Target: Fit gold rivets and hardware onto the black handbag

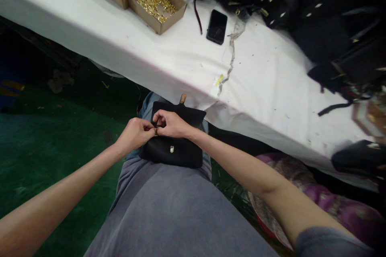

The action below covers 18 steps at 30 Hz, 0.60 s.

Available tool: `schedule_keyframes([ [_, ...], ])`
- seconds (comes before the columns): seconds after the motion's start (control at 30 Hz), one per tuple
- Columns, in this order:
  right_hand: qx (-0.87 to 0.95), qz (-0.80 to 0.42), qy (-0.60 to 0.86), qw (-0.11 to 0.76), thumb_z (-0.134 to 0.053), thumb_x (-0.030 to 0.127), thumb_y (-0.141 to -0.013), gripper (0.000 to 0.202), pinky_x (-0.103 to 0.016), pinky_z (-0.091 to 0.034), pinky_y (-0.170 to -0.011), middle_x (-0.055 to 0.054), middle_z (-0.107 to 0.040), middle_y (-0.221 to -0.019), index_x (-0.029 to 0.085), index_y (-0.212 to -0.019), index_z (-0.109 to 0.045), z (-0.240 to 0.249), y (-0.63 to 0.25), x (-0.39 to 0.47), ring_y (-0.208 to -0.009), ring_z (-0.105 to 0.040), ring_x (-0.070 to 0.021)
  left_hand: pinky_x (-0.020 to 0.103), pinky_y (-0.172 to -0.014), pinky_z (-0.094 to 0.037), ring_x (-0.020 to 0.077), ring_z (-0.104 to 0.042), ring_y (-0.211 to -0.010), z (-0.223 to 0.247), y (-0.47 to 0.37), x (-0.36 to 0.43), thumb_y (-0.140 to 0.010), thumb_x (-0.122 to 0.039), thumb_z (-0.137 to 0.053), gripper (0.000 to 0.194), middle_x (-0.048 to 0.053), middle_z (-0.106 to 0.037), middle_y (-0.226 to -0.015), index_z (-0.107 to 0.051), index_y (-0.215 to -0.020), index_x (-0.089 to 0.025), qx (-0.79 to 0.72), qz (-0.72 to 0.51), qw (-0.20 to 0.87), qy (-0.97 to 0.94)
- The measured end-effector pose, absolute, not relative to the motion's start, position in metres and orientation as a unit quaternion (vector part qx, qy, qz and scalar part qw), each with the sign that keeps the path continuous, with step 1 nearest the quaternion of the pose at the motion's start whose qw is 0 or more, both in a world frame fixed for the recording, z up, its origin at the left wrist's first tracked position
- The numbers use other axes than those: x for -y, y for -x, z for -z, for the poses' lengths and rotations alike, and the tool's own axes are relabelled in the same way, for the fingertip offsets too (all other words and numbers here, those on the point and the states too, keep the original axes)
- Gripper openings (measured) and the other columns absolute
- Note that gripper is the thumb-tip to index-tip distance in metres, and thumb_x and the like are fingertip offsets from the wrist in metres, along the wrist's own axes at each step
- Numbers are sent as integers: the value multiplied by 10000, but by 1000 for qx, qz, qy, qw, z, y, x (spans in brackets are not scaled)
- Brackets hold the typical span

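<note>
A black bag [187, 153] lies on my lap, its flap folded back toward the table and a small metal clasp on its front. An orange-brown tag [183, 98] sticks out at the flap's far edge. My left hand [139, 131] pinches at the left part of the bag's opening. Fingertips of my right hand [170, 124] meet it there, also closed in a pinch. Between the fingertips is something small and dark, too small to name.
On the white-covered table [265, 76] stand two cardboard boxes [177, 18] of gold-coloured metal pieces. A black phone [217, 27] lies right of them. Black bags [328, 36] are piled at the right. The table's near edge runs just beyond my lap.
</note>
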State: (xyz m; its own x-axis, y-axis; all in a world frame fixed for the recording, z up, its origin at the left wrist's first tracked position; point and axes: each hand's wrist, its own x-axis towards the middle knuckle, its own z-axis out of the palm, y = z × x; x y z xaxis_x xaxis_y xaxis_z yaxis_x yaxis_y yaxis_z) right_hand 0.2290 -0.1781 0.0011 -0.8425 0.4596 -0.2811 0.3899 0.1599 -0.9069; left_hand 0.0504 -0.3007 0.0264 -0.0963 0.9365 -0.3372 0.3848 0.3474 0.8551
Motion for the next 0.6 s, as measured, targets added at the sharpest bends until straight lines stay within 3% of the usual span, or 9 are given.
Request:
schedule_keyframes([
  [0.3,626,-734,263,-15,-808,197,-734,525,-272,-540,-782,-23,-739,-960,144,-1245,-698,-7,-242,173,-865,-688,-169,285,-526,-289,149,-482,-571,-21,-52,302,-800,-315,-694,225,-6,-574,-573,-716,-637,-161,-684,-304,472,-465],
  [0.6,596,-764,247,-32,-798,139,-740,604,-265,-542,-818,-20,-766,-967,129,-1339,-720,-25,-242,170,-880,-695,-161,285,-552,-316,161,-549,-612,-21,-56,314,-814,-287,-687,178,16,-676,-645,-772,-733,-152,-680,-346,506,-402],
])
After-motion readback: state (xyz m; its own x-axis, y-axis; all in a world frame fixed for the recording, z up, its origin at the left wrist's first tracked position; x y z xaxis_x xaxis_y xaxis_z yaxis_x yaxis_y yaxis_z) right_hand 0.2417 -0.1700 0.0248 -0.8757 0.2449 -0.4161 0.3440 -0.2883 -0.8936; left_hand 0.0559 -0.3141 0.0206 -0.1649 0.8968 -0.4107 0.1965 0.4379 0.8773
